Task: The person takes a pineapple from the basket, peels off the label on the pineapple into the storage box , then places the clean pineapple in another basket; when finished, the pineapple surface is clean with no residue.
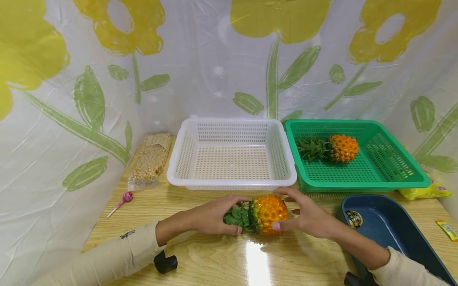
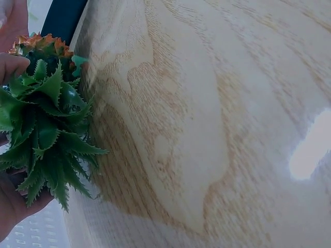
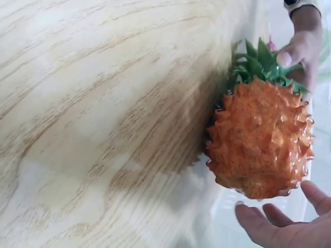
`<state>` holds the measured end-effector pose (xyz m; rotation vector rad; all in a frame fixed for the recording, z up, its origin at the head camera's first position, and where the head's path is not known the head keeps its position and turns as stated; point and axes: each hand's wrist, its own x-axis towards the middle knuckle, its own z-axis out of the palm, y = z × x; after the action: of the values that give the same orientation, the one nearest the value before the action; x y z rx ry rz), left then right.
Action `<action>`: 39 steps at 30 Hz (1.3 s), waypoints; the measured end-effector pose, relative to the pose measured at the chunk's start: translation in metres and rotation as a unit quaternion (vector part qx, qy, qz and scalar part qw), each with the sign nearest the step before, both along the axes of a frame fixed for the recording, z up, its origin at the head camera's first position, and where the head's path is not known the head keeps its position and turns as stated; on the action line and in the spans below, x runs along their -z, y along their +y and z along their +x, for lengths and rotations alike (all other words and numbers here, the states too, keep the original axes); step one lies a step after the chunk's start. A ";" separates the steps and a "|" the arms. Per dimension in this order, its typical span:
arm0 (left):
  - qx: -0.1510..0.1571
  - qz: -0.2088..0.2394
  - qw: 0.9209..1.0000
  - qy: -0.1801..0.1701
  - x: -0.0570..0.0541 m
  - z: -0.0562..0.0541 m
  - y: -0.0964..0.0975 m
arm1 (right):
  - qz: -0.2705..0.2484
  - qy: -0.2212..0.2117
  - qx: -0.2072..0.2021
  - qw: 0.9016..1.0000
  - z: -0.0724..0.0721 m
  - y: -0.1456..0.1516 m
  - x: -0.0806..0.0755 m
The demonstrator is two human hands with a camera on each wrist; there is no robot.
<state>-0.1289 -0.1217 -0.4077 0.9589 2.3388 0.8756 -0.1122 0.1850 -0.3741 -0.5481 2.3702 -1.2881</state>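
A toy-like orange pineapple [image 1: 270,214] with green leaves [image 2: 49,129] lies on its side at the front middle of the wooden table, crown pointing left. My left hand [image 1: 214,214] holds it by the crown, thumb on the near side and fingers on the far side of the leaves. At the base end is my right hand [image 1: 311,216], its fingers spread and loosely bent around the fruit. In the right wrist view, the right fingertips [image 3: 248,212] stand just off the base of the pineapple [image 3: 261,139].
Behind the hands stand a white basket [image 1: 232,182] and a green basket [image 1: 365,184] holding another pineapple [image 1: 343,148]. A dark blue tray [image 1: 379,218] sits at the right, near a small yellow packet [image 1: 447,230]. Leftward are a bag of kernels [image 1: 148,161] and a lollipop [image 1: 127,196].
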 end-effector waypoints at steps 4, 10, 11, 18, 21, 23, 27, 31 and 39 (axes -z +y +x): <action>-0.001 0.001 1.000 0.004 0.001 0.000 0.000 | 0.003 -0.001 -0.014 1.000 -0.001 -0.005 0.003; -0.003 -0.001 1.000 0.012 0.000 0.001 0.000 | -0.019 -0.014 -0.043 0.999 -0.004 -0.012 0.008; -0.003 0.000 1.000 0.013 0.000 0.001 0.000 | -0.023 -0.015 -0.048 0.998 -0.004 -0.014 0.009; -0.006 -0.001 1.000 0.016 0.001 0.001 0.000 | -0.019 -0.011 -0.055 0.998 -0.007 -0.021 0.015; -0.005 -0.004 1.000 0.013 0.001 0.001 0.000 | -0.017 -0.013 -0.055 0.998 -0.008 -0.023 0.017; -0.005 -0.005 1.000 0.010 0.000 0.001 0.000 | -0.019 -0.013 -0.059 0.998 -0.009 -0.024 0.017; -0.005 -0.008 1.000 0.006 0.000 0.001 0.000 | -0.013 -0.008 -0.062 0.998 -0.011 -0.025 0.017; -0.008 -0.007 1.000 0.002 -0.001 0.001 0.000 | -0.013 -0.010 -0.064 0.998 -0.011 -0.024 0.017; -0.003 -0.010 1.000 0.006 -0.003 0.000 0.000 | -0.020 0.002 -0.067 0.998 -0.011 -0.022 0.017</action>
<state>-0.1290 -0.1215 -0.4044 0.9519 2.3568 0.8497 -0.1236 0.1632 -0.3912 -0.7107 2.2731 -1.2779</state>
